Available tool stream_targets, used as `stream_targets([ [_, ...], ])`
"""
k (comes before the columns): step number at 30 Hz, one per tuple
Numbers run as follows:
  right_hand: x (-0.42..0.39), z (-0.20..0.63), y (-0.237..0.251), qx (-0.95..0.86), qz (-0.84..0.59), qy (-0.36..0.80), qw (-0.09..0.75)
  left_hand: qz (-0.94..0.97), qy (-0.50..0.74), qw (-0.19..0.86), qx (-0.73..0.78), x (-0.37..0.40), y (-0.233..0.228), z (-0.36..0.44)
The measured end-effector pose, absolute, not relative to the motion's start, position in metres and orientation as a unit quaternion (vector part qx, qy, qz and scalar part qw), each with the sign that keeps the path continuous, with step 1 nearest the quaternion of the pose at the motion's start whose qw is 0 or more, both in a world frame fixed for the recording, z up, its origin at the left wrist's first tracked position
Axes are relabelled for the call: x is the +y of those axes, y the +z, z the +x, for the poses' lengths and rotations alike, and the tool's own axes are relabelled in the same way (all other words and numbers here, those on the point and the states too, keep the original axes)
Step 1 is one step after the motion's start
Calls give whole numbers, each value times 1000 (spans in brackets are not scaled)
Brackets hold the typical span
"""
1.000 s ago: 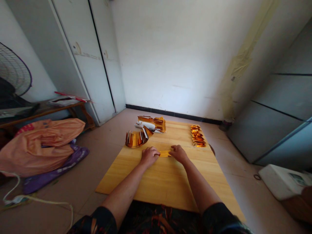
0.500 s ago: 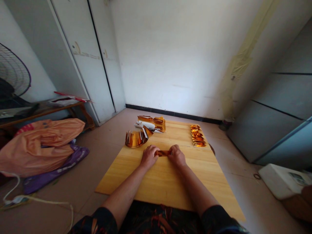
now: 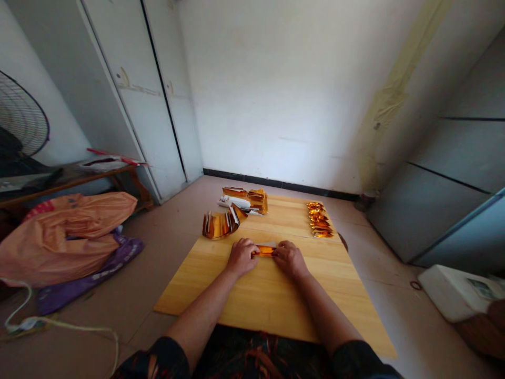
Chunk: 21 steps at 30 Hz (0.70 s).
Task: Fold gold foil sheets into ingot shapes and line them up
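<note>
My left hand (image 3: pixel 241 256) and my right hand (image 3: pixel 290 259) rest on a low wooden table (image 3: pixel 268 300) and together pinch a small strip of gold foil paper (image 3: pixel 264 250) between them, one hand at each end. The strip looks folded, gold side up, and lies flat on the wood. A curled bundle of gold foil sheets (image 3: pixel 221 223) stands just beyond my left hand. A row of folded gold pieces (image 3: pixel 319 219) lies at the table's far right.
A stack of gold and white paper (image 3: pixel 246 200) sits at the table's far edge. Orange and purple bags (image 3: pixel 67 231) lie on the floor to the left, beside a bench and a fan (image 3: pixel 21 123). A white box (image 3: pixel 460 295) sits at the right.
The flat yellow strip between my hands has been folded over and now shows its shiny gold side. Both hands drew closer together, then shifted slightly toward me.
</note>
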State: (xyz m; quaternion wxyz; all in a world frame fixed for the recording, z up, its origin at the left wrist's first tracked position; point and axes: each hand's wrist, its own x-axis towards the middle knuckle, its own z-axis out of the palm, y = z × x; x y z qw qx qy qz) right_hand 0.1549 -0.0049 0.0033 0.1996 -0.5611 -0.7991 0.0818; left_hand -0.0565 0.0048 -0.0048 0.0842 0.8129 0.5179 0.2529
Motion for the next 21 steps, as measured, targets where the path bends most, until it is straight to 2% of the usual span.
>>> stream_targets([
  [11,-1,149,10,-749,-628,99,188,795,270,89,536,7,-4,-57],
  [21,6,135,29,-691,-708,107,101,767,212,63,602,4,10,-49],
])
